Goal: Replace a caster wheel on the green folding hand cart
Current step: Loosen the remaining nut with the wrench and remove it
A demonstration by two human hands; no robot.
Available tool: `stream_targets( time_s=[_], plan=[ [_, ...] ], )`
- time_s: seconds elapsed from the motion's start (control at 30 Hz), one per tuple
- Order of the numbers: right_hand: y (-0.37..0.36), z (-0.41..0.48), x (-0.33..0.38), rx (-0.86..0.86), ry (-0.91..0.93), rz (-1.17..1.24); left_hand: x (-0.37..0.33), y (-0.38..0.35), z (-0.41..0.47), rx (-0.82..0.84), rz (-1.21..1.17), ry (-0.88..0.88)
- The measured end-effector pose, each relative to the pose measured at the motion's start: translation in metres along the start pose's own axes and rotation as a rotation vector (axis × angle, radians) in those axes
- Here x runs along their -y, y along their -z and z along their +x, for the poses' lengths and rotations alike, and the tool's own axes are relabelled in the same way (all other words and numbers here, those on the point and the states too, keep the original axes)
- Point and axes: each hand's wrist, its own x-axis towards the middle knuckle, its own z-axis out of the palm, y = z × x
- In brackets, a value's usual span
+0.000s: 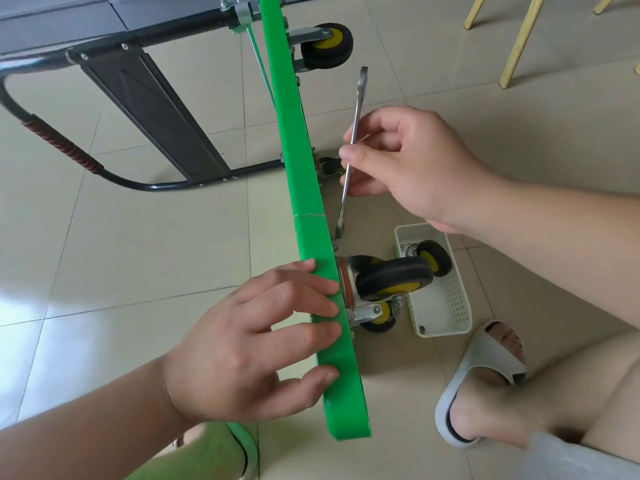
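The left hand (256,344) lies with its fingers flat on the cart (311,237) deck's upturned edge, beside the caster (388,278). Just beyond, the right hand (408,168) pinches a wrench (353,133) above that caster.

1. Left hand (256,344): reaching in from lower left, palm down, fingers spread and laid flat, thumb tucked below.
2. Right hand (412,168): entering from the right, wrist bent, thumb and curled fingers pinched closed.
3. Both forearms bare.
4. Hands well apart, right higher in view.
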Motion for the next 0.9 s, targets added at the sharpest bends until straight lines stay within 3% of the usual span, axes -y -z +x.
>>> stream_targets(
  time_s=[0.2,0.57,0.7,0.9],
  plan=[
    [0.001,0.023,-0.017,-0.068,-0.261,0.076,0.000,0.000,0.000,-0.001,-0.004,0.006],
    [-0.020,0.021,-0.026,-0.014,-0.517,0.112,-0.001,0.001,0.000,0.007,-0.004,0.011],
    [-0.025,0.022,-0.022,0.035,-0.513,0.100,-0.001,0.001,0.001,0.010,-0.006,0.012],
    [-0.020,0.014,-0.004,0.063,-0.339,0.156,-0.002,0.002,0.002,0.012,-0.010,0.013]
  ],
)
